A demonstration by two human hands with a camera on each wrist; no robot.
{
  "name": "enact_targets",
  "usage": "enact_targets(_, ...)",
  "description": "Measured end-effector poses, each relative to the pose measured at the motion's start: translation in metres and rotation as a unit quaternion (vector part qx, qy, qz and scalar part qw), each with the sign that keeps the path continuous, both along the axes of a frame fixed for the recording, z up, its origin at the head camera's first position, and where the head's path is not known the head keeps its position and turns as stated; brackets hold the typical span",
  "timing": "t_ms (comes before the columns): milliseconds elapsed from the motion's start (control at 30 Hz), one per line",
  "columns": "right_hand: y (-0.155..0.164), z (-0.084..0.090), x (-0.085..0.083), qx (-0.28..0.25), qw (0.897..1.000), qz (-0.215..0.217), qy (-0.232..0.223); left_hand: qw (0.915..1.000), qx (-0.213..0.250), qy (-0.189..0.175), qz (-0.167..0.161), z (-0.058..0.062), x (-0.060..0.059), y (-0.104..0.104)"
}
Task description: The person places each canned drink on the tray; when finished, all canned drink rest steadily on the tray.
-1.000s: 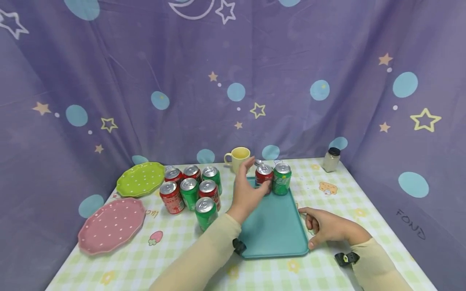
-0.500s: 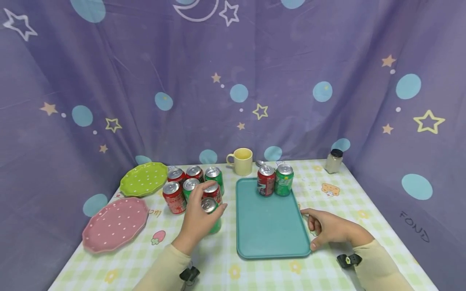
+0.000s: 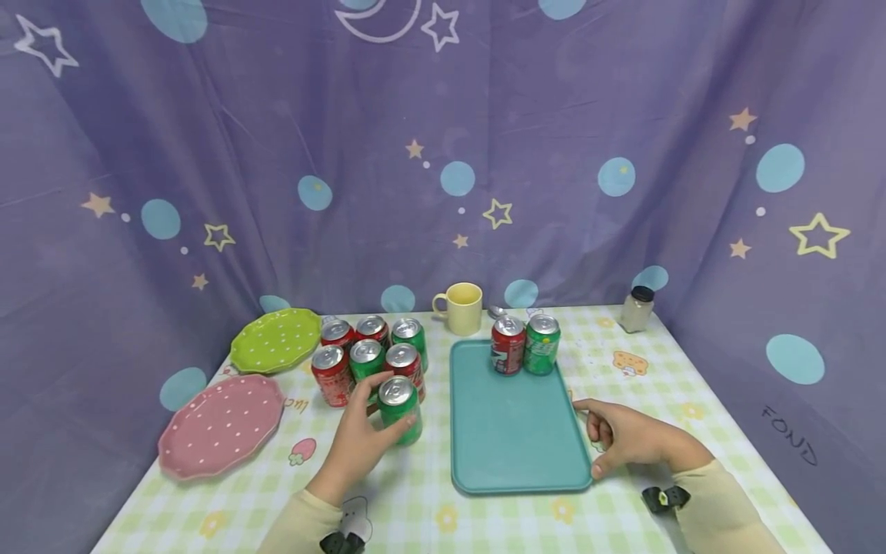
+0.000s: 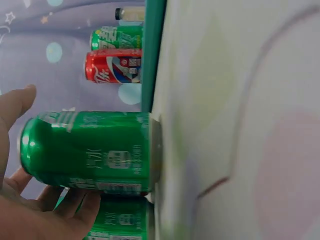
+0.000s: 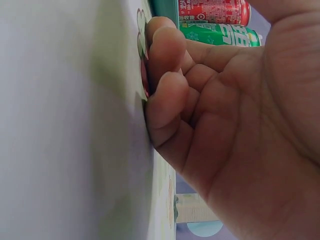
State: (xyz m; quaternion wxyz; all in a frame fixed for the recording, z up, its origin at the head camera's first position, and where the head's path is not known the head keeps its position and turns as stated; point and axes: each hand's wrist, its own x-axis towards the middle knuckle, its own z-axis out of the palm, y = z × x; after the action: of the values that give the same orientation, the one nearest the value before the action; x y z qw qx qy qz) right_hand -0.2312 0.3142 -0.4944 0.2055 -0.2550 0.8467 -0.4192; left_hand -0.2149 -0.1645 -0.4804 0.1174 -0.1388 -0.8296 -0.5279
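Note:
In the head view my left hand [image 3: 363,438] is around a green soda can [image 3: 400,408] standing upright on the tablecloth. The left wrist view has the fingers [image 4: 82,207] along one side of this can, while the thumb [image 4: 20,102] stays apart from it. My right hand [image 3: 637,435] rests at the right edge of a teal tray [image 3: 519,431], thumb and index finger extended to its rim and the other fingers bent onto the cloth. On the tray's far end stand a red soda can [image 3: 508,346] and another green soda can [image 3: 542,345], side by side.
Several red and green cans, among them a red can [image 3: 332,377], stand close behind the left hand. A pink plate [image 3: 221,427] and a green plate [image 3: 275,340] lie at left. A yellow mug [image 3: 464,308], a spoon [image 3: 496,312] and a black-lidded jar [image 3: 637,310] are at the back.
My left hand has moved from the red can on the tray, left and toward me, then down around the nearest green can. The right hand has stayed at the tray's edge.

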Motion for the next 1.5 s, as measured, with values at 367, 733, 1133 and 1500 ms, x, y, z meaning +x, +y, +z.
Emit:
enact_targets(367, 0.0, 0.002, 0.0, -0.001, 1.0, -0.001, -0.009, 0.9989, 0.0, -0.047, 0.0, -0.01, -0.005, -0.006)
enact_targets(733, -0.001, 0.003, 0.001, 0.005, 1.0, 0.006, -0.001, 0.9971, 0.003, -0.076, 0.006, -0.015, -0.006, -0.008)
enact_targets(1133, 0.0, 0.002, 0.001, 0.006, 1.0, 0.006, -0.003, 0.9974, 0.008, -0.071, 0.007, -0.013, -0.003, -0.008)
enact_targets(1500, 0.0, 0.001, 0.0, -0.001, 1.0, 0.01, -0.006, 0.9976, 0.049, -0.046, 0.013, -0.011, -0.001, -0.007)
